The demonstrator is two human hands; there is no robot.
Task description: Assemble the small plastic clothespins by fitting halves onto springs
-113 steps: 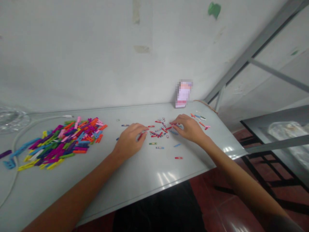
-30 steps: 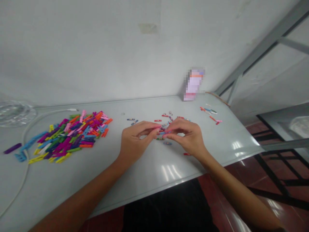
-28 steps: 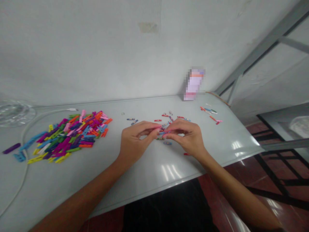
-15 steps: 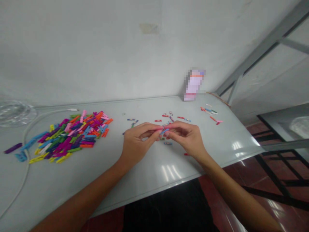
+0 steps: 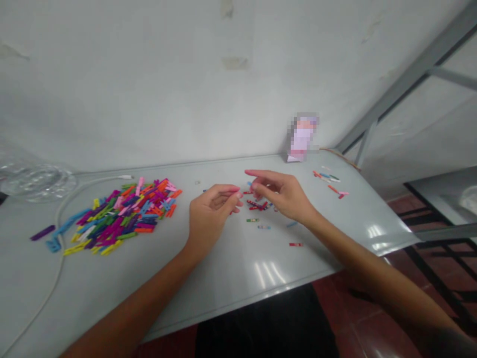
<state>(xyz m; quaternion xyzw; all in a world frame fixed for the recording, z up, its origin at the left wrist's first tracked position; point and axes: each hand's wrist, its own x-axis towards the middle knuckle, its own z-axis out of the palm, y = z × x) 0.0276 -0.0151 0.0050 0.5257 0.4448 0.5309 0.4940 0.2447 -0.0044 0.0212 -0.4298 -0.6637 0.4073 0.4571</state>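
My left hand [image 5: 212,216] is above the middle of the grey table [image 5: 231,283], its thumb and forefinger pinched together; whatever lies between the tips is too small to make out. To its right, my right hand [image 5: 281,194] has its forefinger stretched out and its thumb apart, with nothing visible held. Small red pieces [image 5: 257,204] lie in a cluster between and under the hands. Closer to me are a green piece [image 5: 252,220], a light blue piece [image 5: 264,227] and a red piece [image 5: 296,244].
A large heap of coloured clothespins [image 5: 122,214] covers the left of the table beside a white cable [image 5: 57,263]. Clear plastic [image 5: 40,181] sits at the far left. A pink packet [image 5: 301,139] leans on the wall. More small pieces [image 5: 326,176] lie at the right.
My hands have moved apart from where their fingertips met around a small blue piece. My right forefinger has stretched out. The view has shifted slightly.
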